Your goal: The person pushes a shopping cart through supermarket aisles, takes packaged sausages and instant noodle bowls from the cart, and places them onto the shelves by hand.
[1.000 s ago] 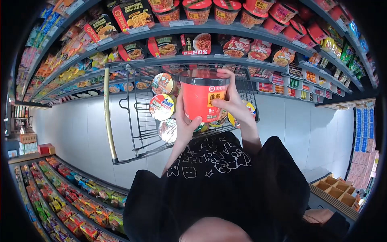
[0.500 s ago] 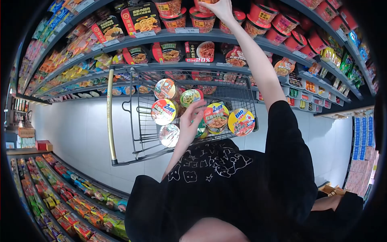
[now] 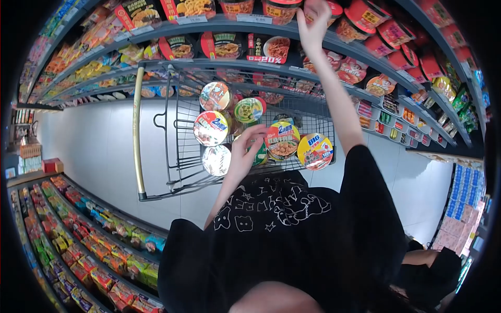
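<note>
My right hand (image 3: 313, 30) is raised to the upper shelf, thumb and fingers apart, in front of a red-lidded tub (image 3: 334, 11). Left of it on the same shelf stands another red-lidded tub (image 3: 282, 11). My left hand (image 3: 247, 152) hovers over the shopping cart, fingers curved and spread, beside a green-lidded cup (image 3: 260, 155) that it partly hides; contact is unclear. Around it in the cart are a yellow-green-lidded cup (image 3: 248, 110), a red-and-white-lidded noodle cup (image 3: 211, 128), a noodle bucket (image 3: 282, 141) and a yellow BIG noodle bucket (image 3: 315, 152).
The wire cart (image 3: 177, 130) stands lengthwise along the shelf, its gold handle (image 3: 138, 130) at left. Boxed meals (image 3: 220, 45) line the shelf below. Behind me is another packet shelf (image 3: 99, 235). A person in black (image 3: 430, 276) is at lower right.
My right hand has moved right and away from the upper tub it was touching, and its fingers are now apart. My left hand stays over the cart. The view has shifted slightly.
</note>
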